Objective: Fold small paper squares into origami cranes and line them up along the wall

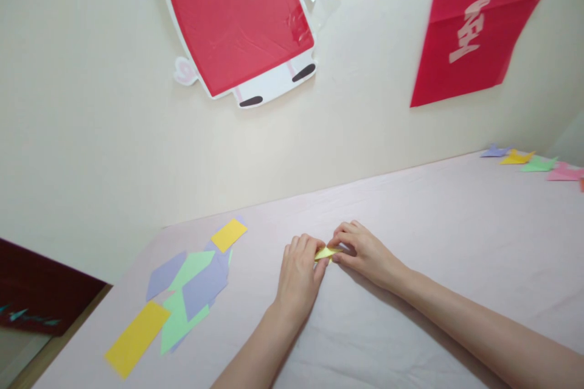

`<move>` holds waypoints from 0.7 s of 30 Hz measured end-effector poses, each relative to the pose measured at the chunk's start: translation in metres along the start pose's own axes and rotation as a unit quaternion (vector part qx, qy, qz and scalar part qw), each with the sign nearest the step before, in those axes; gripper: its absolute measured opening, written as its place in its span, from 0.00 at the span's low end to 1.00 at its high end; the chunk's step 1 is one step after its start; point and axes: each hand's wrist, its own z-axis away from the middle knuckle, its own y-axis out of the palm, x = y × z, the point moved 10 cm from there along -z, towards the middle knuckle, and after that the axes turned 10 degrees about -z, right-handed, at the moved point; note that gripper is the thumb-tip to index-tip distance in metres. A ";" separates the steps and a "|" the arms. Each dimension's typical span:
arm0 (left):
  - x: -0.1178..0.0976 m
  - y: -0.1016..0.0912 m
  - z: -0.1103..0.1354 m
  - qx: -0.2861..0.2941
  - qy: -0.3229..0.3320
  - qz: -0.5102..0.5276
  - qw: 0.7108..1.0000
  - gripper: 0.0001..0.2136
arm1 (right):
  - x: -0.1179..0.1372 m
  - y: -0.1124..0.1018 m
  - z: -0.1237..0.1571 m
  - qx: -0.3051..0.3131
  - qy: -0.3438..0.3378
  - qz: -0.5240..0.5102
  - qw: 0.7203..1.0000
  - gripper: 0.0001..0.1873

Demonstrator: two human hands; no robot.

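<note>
A small piece of folded yellow paper (pixel 325 253) is held between my two hands, just over the pale cloth-covered table (pixel 392 334). My left hand (pixel 298 270) pinches its left end between thumb and fingers. At the right end, my right hand (pixel 360 250) is closed on it with thumb and fingertips. Both hands partly hide the paper, so its full folded shape cannot be made out.
Loose paper sheets in yellow (pixel 137 338), green (pixel 194 268) and purple (pixel 206 287) overlap on the left. Several folded paper pieces, among them a green one (pixel 539 164), line the far right edge. A wall (pixel 356 140) with a cartoon cutout (pixel 241 18) and red banner (pixel 472 30) rises behind.
</note>
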 end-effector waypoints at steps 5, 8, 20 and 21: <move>-0.001 -0.001 0.001 -0.003 0.004 0.004 1.000 0.06 | 0.006 -0.002 0.002 -0.005 -0.015 0.013 1.000 0.06; -0.003 -0.003 0.001 -0.006 0.008 0.005 1.000 0.06 | 0.008 -0.002 0.002 -0.002 -0.020 0.013 1.000 0.07; -0.003 -0.006 0.003 -0.019 0.012 0.013 1.000 0.07 | 0.007 -0.003 0.001 -0.002 -0.016 0.012 1.000 0.06; -0.003 -0.006 0.003 -0.021 0.012 0.014 1.000 0.08 | 0.008 -0.003 0.002 -0.001 -0.017 0.013 1.000 0.06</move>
